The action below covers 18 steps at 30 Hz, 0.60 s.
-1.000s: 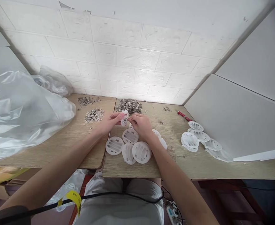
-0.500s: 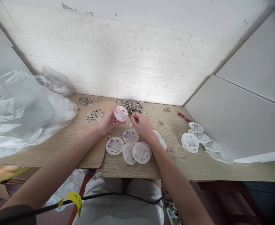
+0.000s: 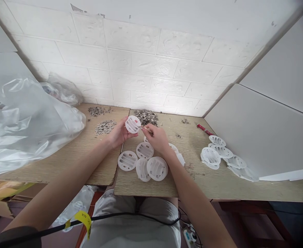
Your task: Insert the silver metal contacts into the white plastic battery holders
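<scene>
A round white plastic piece (image 3: 133,124) with slots and a small red mark is held up by my left hand (image 3: 119,134), fingers behind and below its rim. My right hand (image 3: 157,137) pinches a thin tweezer-like tool (image 3: 147,130), whose tip is at the right edge of that piece. Whether the tip carries a small part is too small to tell. Below the hands, several similar white discs (image 3: 128,161) lie overlapping on the table. Behind them sits a heap of small metal parts (image 3: 146,117).
Flat metal pieces (image 3: 106,127) lie left of my left hand. More white discs (image 3: 210,156) and a red tube-like object (image 3: 204,129) are at the right. A big clear plastic bag (image 3: 29,120) covers the table's left side. A black cable (image 3: 125,214) crosses my lap.
The tool in my right hand has moved slightly left, so its tip now meets the edge of the white piece. My left hand keeps its hold. The view has shifted slightly.
</scene>
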Tool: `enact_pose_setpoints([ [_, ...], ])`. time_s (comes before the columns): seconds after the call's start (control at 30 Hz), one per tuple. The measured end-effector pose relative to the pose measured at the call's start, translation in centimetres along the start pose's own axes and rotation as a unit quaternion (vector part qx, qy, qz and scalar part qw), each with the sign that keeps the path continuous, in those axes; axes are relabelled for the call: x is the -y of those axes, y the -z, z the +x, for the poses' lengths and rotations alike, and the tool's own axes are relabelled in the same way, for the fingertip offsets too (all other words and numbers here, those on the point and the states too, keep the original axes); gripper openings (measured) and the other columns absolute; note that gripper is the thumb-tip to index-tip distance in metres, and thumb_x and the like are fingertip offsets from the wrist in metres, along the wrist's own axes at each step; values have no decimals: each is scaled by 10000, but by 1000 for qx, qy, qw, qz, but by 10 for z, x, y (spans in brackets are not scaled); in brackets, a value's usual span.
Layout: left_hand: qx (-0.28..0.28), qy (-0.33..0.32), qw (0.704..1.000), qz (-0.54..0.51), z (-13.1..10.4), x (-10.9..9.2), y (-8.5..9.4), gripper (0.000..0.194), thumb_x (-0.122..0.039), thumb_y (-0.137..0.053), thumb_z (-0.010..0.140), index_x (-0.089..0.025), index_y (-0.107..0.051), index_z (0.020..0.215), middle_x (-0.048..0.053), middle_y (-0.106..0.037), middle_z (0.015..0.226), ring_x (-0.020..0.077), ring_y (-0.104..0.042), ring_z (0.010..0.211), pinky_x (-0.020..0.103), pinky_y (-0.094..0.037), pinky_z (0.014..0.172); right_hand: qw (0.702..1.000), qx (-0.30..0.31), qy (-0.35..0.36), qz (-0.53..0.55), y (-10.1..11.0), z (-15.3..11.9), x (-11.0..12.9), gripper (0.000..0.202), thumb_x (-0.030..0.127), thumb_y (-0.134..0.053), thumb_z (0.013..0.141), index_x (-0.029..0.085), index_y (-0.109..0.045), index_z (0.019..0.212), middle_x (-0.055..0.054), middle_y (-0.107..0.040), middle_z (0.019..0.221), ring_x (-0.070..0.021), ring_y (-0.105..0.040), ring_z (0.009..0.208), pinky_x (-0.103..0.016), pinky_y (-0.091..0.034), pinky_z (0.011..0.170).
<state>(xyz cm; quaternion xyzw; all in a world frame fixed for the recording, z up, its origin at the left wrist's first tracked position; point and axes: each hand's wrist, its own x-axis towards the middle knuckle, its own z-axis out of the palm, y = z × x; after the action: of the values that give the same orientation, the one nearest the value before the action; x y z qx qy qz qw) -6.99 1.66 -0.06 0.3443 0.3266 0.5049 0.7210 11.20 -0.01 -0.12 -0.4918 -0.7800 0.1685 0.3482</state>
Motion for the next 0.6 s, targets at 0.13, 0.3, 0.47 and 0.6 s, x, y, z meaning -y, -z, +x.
enact_pose_setpoints([
  [0.13,10,-6,1000,1,-2,-2,-1,338,-409,-447,943,-137,-633,1020,111,-706,956,175,-674,791,288,-596,656,1000,-12,7,-17,1,0,-1,295,345,-447,926,188,-518,686,36,-494,540,-100,-399,503,-238,-261,536],
  [0.3,18,-8,1000,12,-2,0,0,334,-402,-451,944,-136,-639,1020,110,-707,969,176,-675,802,292,-598,662,999,-13,20,-31,1,1,0,289,310,-448,931,186,-499,674,33,-499,551,-100,-397,510,-233,-263,543],
  [0.47,17,-18,999,21,0,2,2,339,-433,-520,907,-139,-646,1022,114,-707,997,178,-675,809,292,-598,668,998,-5,25,-60,1,0,0,300,300,-443,946,182,-550,691,28,-525,558,-103,-399,502,-235,-258,539],
  [0.6,13,-31,999,40,1,6,4,359,-445,-559,885,-134,-655,1037,127,-712,1003,179,-677,813,288,-597,673,995,8,41,-88,-1,-1,-1,315,299,-434,963,178,-605,727,17,-553,565,-109,-416,504,-236,-259,537],
])
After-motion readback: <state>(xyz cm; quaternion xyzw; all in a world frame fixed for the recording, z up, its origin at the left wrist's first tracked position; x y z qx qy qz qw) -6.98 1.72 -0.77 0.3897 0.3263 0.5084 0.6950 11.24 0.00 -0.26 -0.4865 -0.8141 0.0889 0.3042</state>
